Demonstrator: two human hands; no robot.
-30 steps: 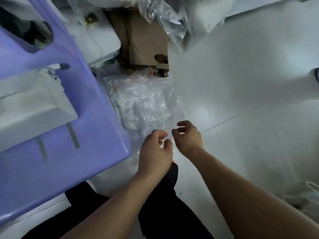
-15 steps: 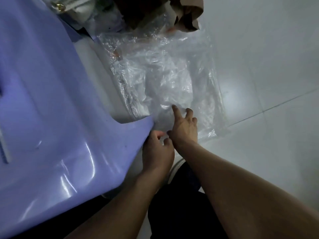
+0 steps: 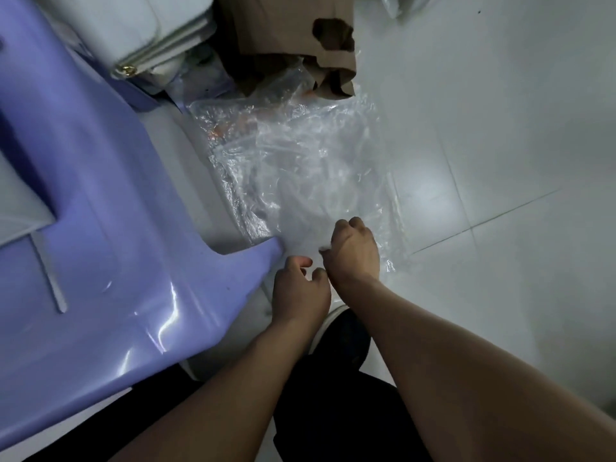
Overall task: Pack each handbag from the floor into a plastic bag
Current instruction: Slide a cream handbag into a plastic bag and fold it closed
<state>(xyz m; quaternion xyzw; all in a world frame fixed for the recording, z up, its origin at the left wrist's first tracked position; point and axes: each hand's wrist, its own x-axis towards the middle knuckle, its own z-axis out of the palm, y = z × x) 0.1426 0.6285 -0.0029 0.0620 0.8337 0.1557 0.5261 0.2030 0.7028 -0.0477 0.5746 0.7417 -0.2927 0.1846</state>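
Right hand (image 3: 355, 248) had curled in, pinching the plastic bag (image 3: 300, 168), which stretched away ahead. Left hand (image 3: 298, 288) hovered alongside, grip unclear.

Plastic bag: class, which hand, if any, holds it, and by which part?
The right hand pinches the plastic bag at its near edge; the left hand holds nothing.

My right hand (image 3: 355, 251) grips the clear plastic bag (image 3: 300, 168) on the white tiled floor (image 3: 500, 128); my left hand (image 3: 298, 291) hovers, loosely curled, beside a lilac plastic seat (image 3: 116, 228).
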